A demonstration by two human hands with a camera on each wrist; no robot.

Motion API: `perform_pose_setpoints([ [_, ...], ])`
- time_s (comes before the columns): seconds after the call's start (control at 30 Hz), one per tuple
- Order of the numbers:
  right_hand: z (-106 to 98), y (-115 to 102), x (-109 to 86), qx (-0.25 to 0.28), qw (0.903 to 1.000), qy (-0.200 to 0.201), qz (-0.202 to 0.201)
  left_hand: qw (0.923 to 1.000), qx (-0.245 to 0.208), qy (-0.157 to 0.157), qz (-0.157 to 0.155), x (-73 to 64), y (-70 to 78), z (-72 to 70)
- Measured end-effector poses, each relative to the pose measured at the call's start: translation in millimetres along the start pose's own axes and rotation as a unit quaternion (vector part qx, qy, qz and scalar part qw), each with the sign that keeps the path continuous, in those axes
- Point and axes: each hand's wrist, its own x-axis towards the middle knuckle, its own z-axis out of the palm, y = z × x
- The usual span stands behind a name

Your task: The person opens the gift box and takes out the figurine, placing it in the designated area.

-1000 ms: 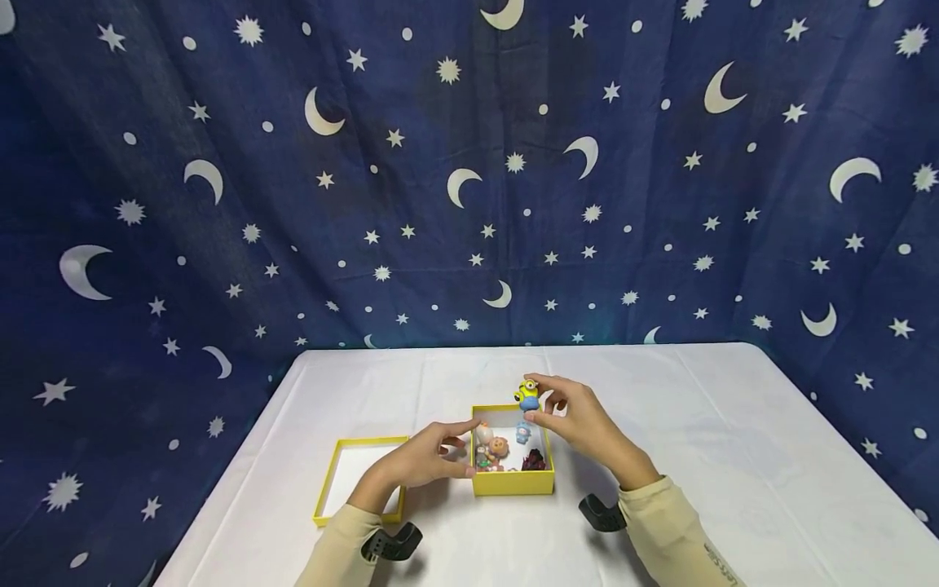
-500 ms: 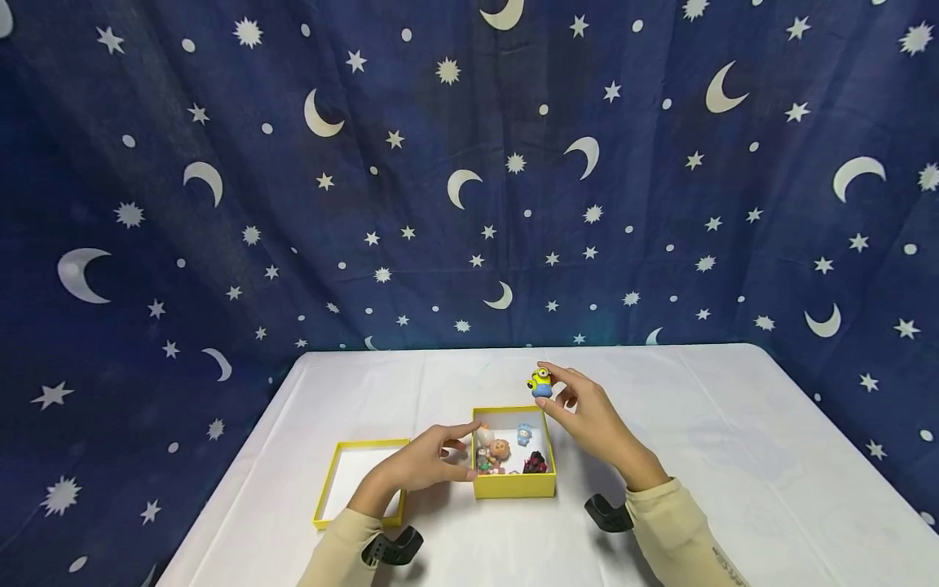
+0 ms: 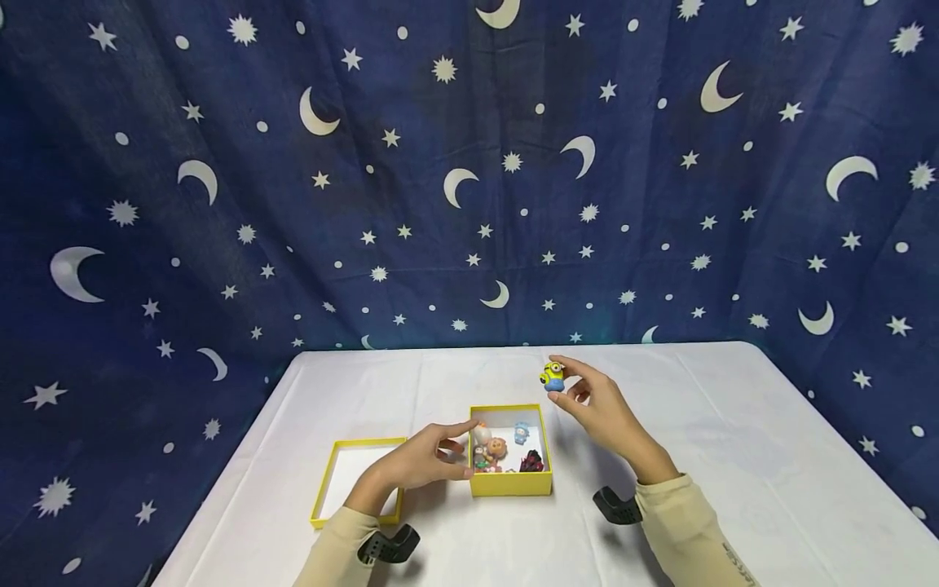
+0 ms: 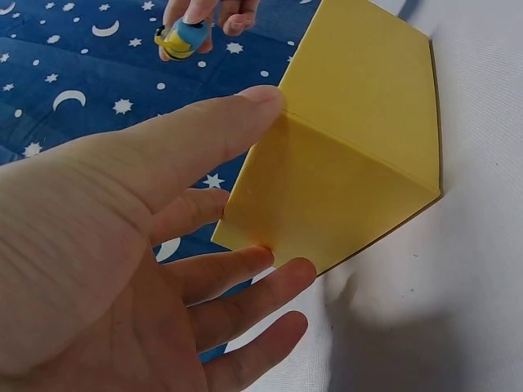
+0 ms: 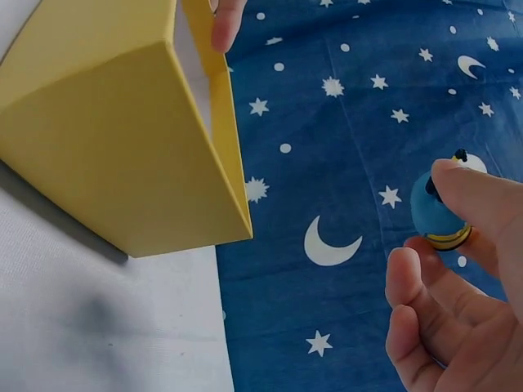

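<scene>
My right hand (image 3: 605, 412) pinches a small yellow-and-blue Minion figure (image 3: 553, 379) between thumb and fingers, raised beyond the yellow box's far right corner. In the right wrist view the Minion figure (image 5: 435, 208) shows its blue underside. The open-topped yellow box (image 3: 511, 485) stands on the table. At its left wall, my left hand (image 3: 421, 456) touches the box with thumb and fingertips, the fingers fairly straight. Inside are a light blue figure (image 3: 521, 433), a dark red and black figure (image 3: 531, 462) and several figures clustered at the left, including a peach-coloured one (image 3: 496, 447).
Left of the box lies a yellow-rimmed lid (image 3: 319, 489) with its white inside facing up, partly hidden by the left forearm. A white cloth (image 3: 734, 456) covers the table. Behind it hangs a dark blue curtain (image 3: 425, 204) with moons and stars.
My right hand has lifted the Minion figure from above the box's far edge up and to the right, away from it. The left hand stays at the box.
</scene>
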Motion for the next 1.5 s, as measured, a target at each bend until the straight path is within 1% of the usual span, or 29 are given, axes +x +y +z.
perform_pose_setpoints([
  [0.13, 0, 2, 0.3, 0.003, 0.9999, -0.012, 0.008, 1.0, -0.002, 0.001, 0.0, -0.6, -1.5, -0.5],
  [0.47, -6, 12, 11.0, -0.014, 0.9996, 0.006, 0.025, 0.9999, 0.001, 0.012, -0.003, 1.1, -0.8, -6.2],
  [0.67, -8, 23, 11.8, -0.018, 0.9991, 0.008, 0.037, 1.0, 0.0, 0.008, 0.005, 0.7, -0.3, -5.1],
  [0.77, -9, 29, 10.8, -0.015, 0.9989, 0.013, 0.043, 0.9999, 0.001, 0.01, 0.005, 0.3, 0.0, -4.1],
  [1.0, -8, 40, 0.9, -0.011, 0.9985, 0.001, 0.054, 0.9999, -0.002, 0.004, -0.015, -4.0, -0.6, 2.2],
  [1.17, -10, 45, 0.4, -0.026, 0.9982, 0.001, 0.055, 0.9999, -0.006, 0.008, -0.013, -4.2, 0.0, 4.2],
  [1.23, -11, 47, 0.8, -0.03, 0.998, -0.006, 0.056, 0.9999, -0.005, 0.008, -0.01, -3.7, 0.1, 3.9],
  [1.37, -12, 51, 0.2, -0.029, 0.9974, -0.036, 0.055, 1.0, -0.006, 0.006, -0.005, -2.6, -1.4, 2.7],
  [1.5, -12, 54, -0.8, -0.031, 0.9965, -0.056, 0.055, 1.0, -0.003, 0.006, 0.006, -2.3, -2.0, 1.3],
])
